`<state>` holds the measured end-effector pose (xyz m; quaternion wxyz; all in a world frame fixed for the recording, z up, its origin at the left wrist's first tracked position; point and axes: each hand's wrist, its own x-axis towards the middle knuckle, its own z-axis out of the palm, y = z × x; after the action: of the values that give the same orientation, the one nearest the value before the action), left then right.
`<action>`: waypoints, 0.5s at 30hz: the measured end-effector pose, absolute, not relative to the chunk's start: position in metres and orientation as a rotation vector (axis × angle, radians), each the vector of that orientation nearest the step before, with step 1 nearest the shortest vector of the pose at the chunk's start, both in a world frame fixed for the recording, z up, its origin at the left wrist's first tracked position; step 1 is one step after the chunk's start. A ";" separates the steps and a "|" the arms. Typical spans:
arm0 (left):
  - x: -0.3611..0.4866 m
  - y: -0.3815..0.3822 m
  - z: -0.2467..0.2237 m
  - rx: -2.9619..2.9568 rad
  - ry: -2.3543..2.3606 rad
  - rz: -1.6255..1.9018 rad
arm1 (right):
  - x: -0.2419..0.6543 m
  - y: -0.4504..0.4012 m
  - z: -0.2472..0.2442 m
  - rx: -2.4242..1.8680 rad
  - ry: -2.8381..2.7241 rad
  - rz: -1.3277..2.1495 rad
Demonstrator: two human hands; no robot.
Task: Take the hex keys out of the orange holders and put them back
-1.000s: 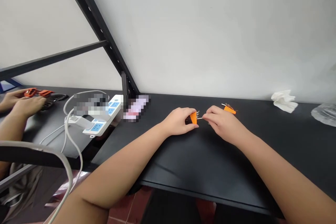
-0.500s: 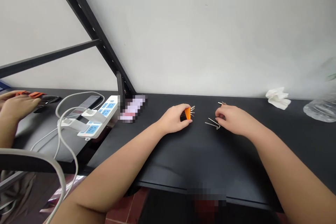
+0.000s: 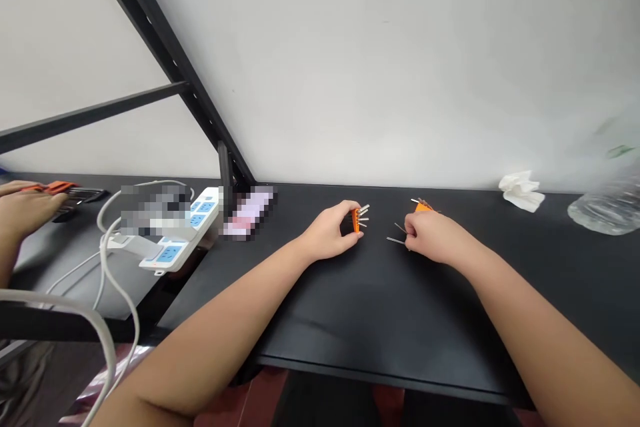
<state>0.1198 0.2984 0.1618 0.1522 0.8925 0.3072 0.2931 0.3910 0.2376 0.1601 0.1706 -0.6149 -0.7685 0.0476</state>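
Note:
My left hand [image 3: 327, 233] is closed around the sides of an orange and black hex key holder [image 3: 355, 220]. Several short silver key ends [image 3: 364, 216] fan out from its right face. To the right, my right hand [image 3: 433, 235] has its fingers curled over the bent ends of thin hex keys [image 3: 396, 240] by the table surface, seemingly pinching at least one. Those fingers hide the ends. Just behind this hand, a second orange piece [image 3: 425, 205] shows partly, with a silver key end sticking out to its left.
On the left lies a white power strip [image 3: 183, 233] with plugs and looping white cables [image 3: 120, 280]. Another person's hand [image 3: 35, 207] rests by orange-handled tools at far left. A crumpled tissue [image 3: 521, 191] and a clear plastic item [image 3: 605, 210] lie right. A black metal frame [image 3: 175, 67] rises behind.
My right hand has moved slightly left and its fingers have closed over the loose hex keys' bent ends. More of the orange piece behind it shows. My left hand keeps its hold.

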 end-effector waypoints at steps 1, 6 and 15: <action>0.120 0.299 0.161 2.569 0.871 0.851 | 0.389 0.235 0.161 -1.675 -2.195 0.143; 0.121 0.300 0.159 2.611 0.829 0.905 | 0.371 0.227 0.160 -1.247 -2.235 0.124; 0.123 0.299 0.159 2.628 0.776 0.899 | 0.360 0.231 0.150 -1.069 -2.266 -0.072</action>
<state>0.1228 0.2991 0.1587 0.1285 0.9036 0.2669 0.3093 0.3596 0.2305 0.1500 0.3123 -0.4051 -0.8588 -0.0273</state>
